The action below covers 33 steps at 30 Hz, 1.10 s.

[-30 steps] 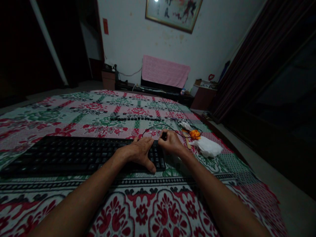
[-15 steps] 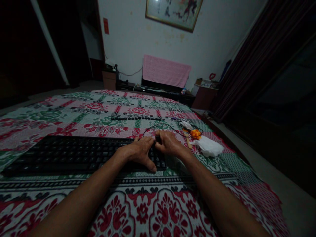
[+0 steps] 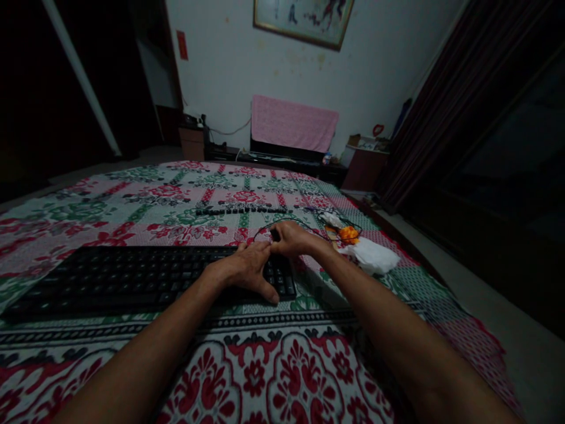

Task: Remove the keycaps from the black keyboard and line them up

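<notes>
A black computer keyboard [image 3: 132,277] lies on the patterned bedspread in front of me. My left hand [image 3: 249,268] rests across its right part, thumb stretched apart from the fingers, palm down on the keys. Right beside its fingertips, my right hand [image 3: 291,238] is closed in a pinch at the keyboard's back right corner. A small dark thing [image 3: 275,235] shows between its fingers; its kind cannot be made out. The keyboard's black cable [image 3: 286,219] curves behind the right hand. Beyond the keyboard a row of small black keycaps [image 3: 241,211] stands on the bedspread.
Crumpled white tissue [image 3: 373,256], an orange cloth-like bundle [image 3: 348,234] and another white tissue [image 3: 331,220] lie right of the hands, with the cable among them. The bedspread [image 3: 282,377] spreads to the bed's right edge. A pink towel [image 3: 293,123] hangs by the far wall.
My right hand has shifted slightly left and away from me, its forearm raised off the bedspread. The left hand stays on the keyboard. The view has tilted a little.
</notes>
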{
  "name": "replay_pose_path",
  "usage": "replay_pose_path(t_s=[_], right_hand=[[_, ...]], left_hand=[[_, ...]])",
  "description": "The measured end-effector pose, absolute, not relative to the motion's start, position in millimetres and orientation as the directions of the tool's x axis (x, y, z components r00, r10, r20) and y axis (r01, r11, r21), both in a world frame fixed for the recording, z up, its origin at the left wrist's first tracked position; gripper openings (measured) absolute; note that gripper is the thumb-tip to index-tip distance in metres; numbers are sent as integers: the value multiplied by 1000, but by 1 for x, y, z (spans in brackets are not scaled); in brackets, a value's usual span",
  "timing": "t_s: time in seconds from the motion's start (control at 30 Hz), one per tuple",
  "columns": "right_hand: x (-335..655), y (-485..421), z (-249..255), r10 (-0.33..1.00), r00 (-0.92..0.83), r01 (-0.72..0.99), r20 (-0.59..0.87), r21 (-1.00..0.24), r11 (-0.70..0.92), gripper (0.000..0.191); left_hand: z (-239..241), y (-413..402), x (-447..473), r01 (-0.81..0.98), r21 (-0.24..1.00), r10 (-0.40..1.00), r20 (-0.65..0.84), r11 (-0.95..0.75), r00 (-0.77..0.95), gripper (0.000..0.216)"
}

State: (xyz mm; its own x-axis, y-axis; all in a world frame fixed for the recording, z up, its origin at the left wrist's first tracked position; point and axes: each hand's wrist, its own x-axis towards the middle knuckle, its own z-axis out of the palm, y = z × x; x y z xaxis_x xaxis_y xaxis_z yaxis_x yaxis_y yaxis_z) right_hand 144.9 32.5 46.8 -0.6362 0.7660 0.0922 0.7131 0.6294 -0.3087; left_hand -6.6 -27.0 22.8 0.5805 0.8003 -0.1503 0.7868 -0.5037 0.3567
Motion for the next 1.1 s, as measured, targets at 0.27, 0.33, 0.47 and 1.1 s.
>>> replay_pose_path(t_s=[0.27,0.33,0.47,1.1], right_hand=[[144,39,50,748,-663,715,-26,-320,622,9],[155,40,50,753,-658,694,-11,-399,600,8],[178,39,44,796,-602,616,69,-594,517,7],[182,100,-3,928,49,546,368,-788,283,14]], left_hand=[[18,-23,-7,796,338,803,-158,-503,574,113],[18,-23,-7,807,334,805,-187,-487,563,117],[18,-23,-7,825,327,810,-226,-460,541,122],[16,-23,-8,817,332,807,-212,-471,551,121]])
